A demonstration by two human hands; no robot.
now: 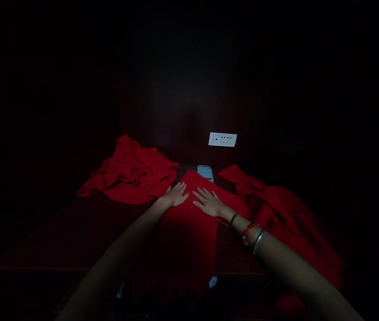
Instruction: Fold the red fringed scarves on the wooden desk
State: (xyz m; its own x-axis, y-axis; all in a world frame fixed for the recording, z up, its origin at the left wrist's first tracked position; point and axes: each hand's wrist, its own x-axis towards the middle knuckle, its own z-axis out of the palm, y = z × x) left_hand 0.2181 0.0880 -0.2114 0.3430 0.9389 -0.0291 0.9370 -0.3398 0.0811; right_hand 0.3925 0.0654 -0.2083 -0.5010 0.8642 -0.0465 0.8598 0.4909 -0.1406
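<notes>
A red fringed scarf (189, 236) lies spread over the dark table, its near end hanging past the front edge. My left hand (175, 195) rests flat on the scarf's left side, fingers spread and pointing away from me. Close by on the right, my right hand (208, 202) is also laid palm down on the cloth with its fingers apart. Bracelets circle my right wrist and forearm. From under that arm, more red cloth (276, 205) runs to the right in loose folds and drops over the table's edge.
A crumpled heap of red fringed cloth (135, 174) sits at the back left of the table (58, 240). Behind my hands is a small pale-blue item (205, 172), blurred out. A white socket panel (222, 139) is on the dark wall. The surroundings are very dim.
</notes>
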